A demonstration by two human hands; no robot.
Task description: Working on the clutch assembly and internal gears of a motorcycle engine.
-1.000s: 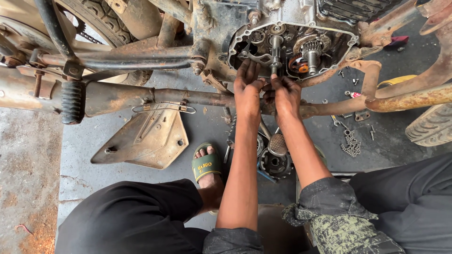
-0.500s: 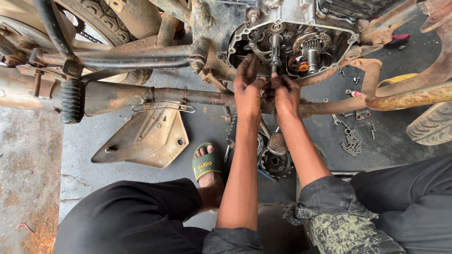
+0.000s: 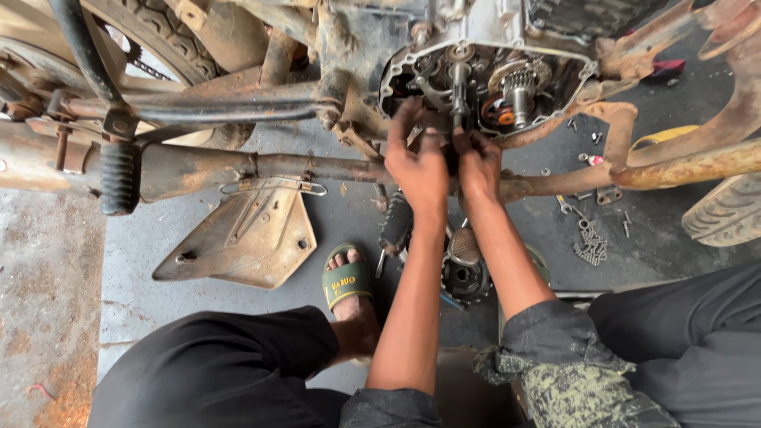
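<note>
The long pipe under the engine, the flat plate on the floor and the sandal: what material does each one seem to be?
The long pipe looks like steel, brown with rust and dull. The flat plate appears to be sheet metal, tan, dirty, with bolt holes and pressed ridges. The sandal has a green strap, probably rubber or soft plastic, matte.

open engine case (image 3: 412, 71), greasy, gears (image 3: 519, 83) exposed
</note>
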